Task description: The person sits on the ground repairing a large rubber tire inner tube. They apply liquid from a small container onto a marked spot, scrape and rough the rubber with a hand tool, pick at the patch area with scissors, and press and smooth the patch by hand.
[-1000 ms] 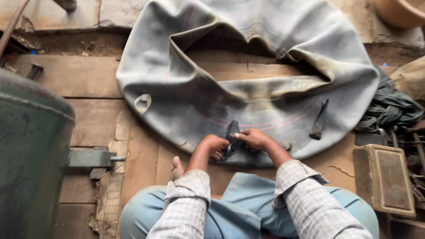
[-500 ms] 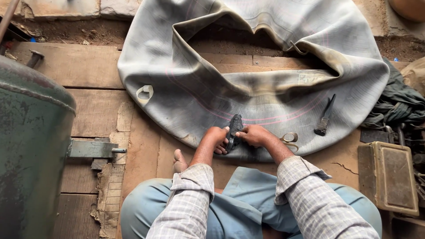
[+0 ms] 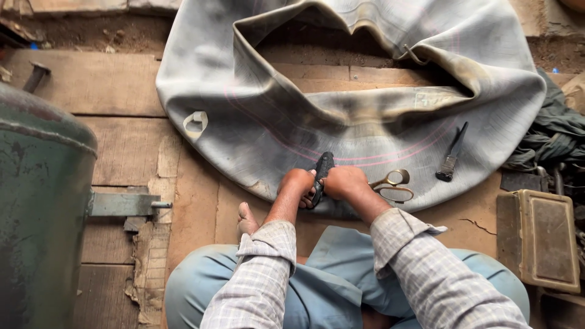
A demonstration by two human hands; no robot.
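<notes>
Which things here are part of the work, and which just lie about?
In use: left hand, right hand, narrow black tool, big grey rubber inner tube.

Lying about: brass-handled scissors, dark-handled knife, green metal tank, brown rectangular tin box.

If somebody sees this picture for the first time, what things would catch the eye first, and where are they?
First comes the big grey deflated inner tube, spread over the wooden floor across the upper middle. At its near edge, the left hand and right hand meet around a dark tool resting on the rubber. Scissors lie just right of the hands, and a green metal tank fills the left edge.
</notes>
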